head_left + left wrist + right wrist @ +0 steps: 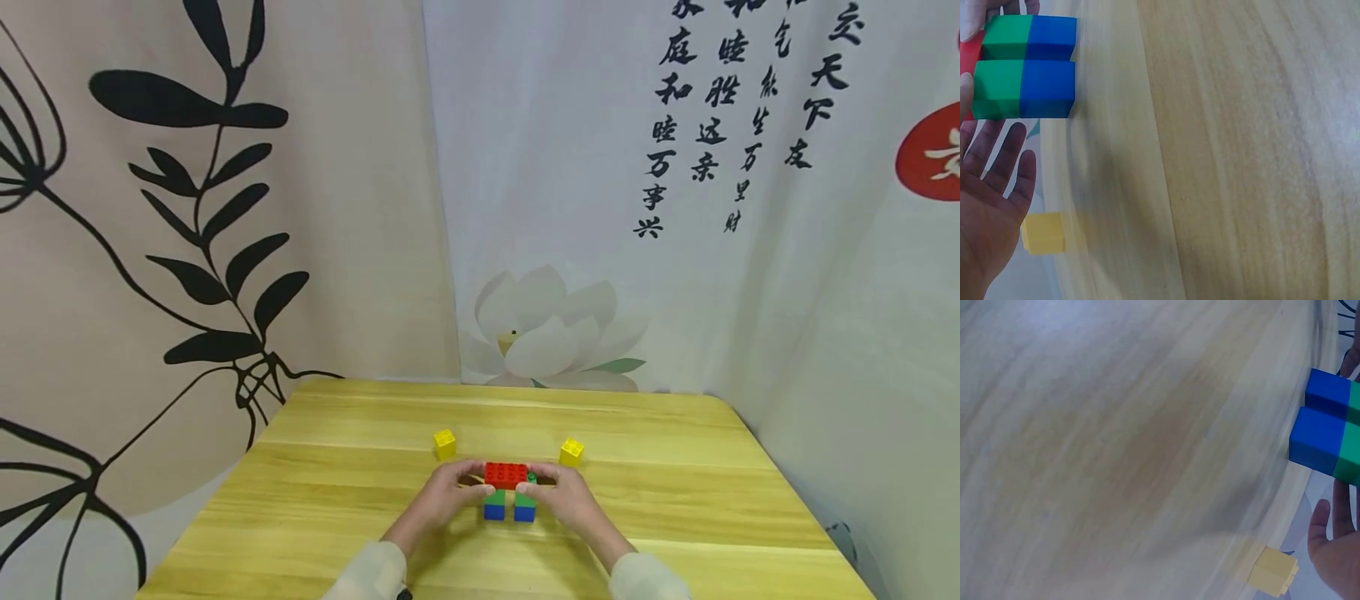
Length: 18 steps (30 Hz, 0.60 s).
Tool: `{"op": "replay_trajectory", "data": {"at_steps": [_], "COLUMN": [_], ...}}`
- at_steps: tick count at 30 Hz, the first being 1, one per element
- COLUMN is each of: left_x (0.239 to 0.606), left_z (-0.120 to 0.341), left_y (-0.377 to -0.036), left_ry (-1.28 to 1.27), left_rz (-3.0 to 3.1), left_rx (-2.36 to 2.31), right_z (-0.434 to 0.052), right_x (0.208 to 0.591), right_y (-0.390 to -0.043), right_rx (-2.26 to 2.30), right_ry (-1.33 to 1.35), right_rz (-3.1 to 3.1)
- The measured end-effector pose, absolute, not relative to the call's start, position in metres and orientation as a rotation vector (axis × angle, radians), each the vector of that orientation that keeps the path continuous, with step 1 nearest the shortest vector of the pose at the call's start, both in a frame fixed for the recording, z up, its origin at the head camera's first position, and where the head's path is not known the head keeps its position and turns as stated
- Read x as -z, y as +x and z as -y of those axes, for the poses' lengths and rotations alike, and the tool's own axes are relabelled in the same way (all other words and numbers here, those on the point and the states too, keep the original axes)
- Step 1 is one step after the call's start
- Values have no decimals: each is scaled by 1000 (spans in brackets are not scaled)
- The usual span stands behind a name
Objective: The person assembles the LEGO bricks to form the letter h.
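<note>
A red toy building brick [506, 476] lies across the tops of two small stacks standing side by side. Each stack has a green brick [999, 90] above a blue brick [1047, 89]. My left hand [452, 490] pinches the red brick's left end between thumb and fingers. At its right end my right hand [561, 493] does the same, thumb on the near side. A green stud shows just right of the red brick in the head view. In the left wrist view, the other fingers of the left hand spread loosely below the stacks.
On the wooden table [337, 500], one yellow brick [445, 444] sits beyond the left hand and another yellow brick [571, 452] beyond the right. A printed curtain [360, 208] hangs behind the table's far edge.
</note>
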<state>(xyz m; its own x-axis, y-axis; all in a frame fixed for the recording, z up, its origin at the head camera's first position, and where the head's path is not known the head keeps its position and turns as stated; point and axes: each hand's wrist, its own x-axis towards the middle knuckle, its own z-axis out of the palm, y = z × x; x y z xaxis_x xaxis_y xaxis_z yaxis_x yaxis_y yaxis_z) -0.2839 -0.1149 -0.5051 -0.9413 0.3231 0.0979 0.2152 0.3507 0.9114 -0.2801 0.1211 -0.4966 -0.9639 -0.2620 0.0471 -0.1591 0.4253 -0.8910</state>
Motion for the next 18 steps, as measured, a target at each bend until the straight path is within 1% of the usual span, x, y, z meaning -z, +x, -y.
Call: {"op": "replay_trajectory", "data": {"at_steps": [18], "left_x": [507], "left_z": [116], "left_y": [-285], "left_ry": [464], "left_rz": [-2527], "left_rx": [-1609], "right_z": [-130], "right_x": [503], "right_y": [-277], "right_rx": [1623], "right_ry": [-313], "right_rz": [-2534]}}
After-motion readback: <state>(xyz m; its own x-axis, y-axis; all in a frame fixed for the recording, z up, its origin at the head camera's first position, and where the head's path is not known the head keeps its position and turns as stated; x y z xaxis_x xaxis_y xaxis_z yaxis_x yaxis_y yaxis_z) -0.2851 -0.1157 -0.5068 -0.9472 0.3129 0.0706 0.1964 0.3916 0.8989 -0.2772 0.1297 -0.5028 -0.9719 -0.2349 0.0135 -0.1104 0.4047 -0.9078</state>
